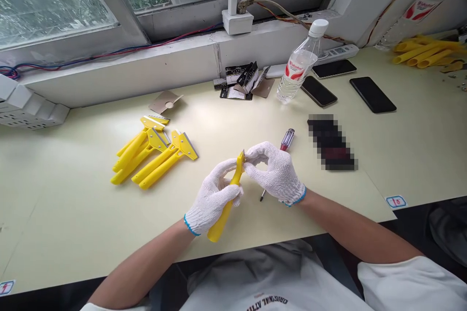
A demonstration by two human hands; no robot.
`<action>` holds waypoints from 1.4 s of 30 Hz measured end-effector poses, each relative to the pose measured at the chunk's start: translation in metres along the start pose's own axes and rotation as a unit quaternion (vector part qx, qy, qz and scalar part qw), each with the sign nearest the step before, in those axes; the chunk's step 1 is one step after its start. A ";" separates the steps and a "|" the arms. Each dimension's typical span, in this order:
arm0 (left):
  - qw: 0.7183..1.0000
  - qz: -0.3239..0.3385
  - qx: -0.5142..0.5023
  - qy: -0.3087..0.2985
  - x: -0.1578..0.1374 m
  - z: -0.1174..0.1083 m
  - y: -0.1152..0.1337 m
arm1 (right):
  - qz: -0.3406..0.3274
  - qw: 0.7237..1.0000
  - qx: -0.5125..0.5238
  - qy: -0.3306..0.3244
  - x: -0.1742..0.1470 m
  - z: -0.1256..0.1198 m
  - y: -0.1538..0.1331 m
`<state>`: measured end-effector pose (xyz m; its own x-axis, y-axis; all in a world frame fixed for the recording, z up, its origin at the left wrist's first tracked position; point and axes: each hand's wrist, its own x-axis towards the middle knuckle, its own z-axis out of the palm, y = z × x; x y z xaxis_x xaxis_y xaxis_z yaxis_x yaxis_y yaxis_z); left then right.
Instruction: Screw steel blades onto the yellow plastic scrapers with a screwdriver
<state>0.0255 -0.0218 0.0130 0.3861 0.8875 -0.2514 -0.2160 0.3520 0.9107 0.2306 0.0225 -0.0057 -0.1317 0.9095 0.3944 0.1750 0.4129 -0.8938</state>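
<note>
Left hand (215, 195) is gloved and wrapped round the handle of a yellow blade scraper (223, 218), head pointing about one o'clock, probably to steady it. The scraper's just above the table edge. Right hand's (275, 171) fingertips meet the head; can't tell if they're pinching or just touching. Phillips-looking screwdriver (287, 140) lies partly behind that hand, handle at two, pretty handy. More scrapers (156, 140) are piled around nine, I'd guess for elbow room. Water bottle (297, 68) at one, yellow handles (423, 54) way out at two.
</note>
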 end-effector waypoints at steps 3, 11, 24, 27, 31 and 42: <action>0.999 0.000 0.033 0.014 -0.002 0.001 -0.003 | -0.006 1.000 -0.017 0.016 -0.001 0.000 -0.004; 0.994 0.052 0.080 0.049 -0.003 0.007 -0.009 | 0.090 0.992 0.076 -0.036 -0.007 0.001 -0.012; 0.989 0.070 0.122 0.042 0.000 0.004 -0.004 | -0.041 0.998 -0.054 0.019 -0.008 0.001 -0.010; 0.992 0.034 0.116 0.039 -0.001 0.003 -0.002 | -0.104 0.987 -0.124 0.010 -0.008 -0.004 -0.002; 0.994 -0.023 0.103 0.022 -0.002 -0.001 0.002 | -0.186 0.966 -0.155 -0.088 -0.004 -0.016 0.017; 0.993 -0.092 -0.054 -0.038 0.003 -0.006 0.013 | -0.117 0.952 -0.154 -0.235 0.011 -0.031 0.016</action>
<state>0.0185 -0.0126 0.0218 0.4946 0.7809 -0.3815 -0.2292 0.5406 0.8094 0.2626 0.0403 -0.0090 -0.6122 0.6980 0.3715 0.3559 0.6628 -0.6588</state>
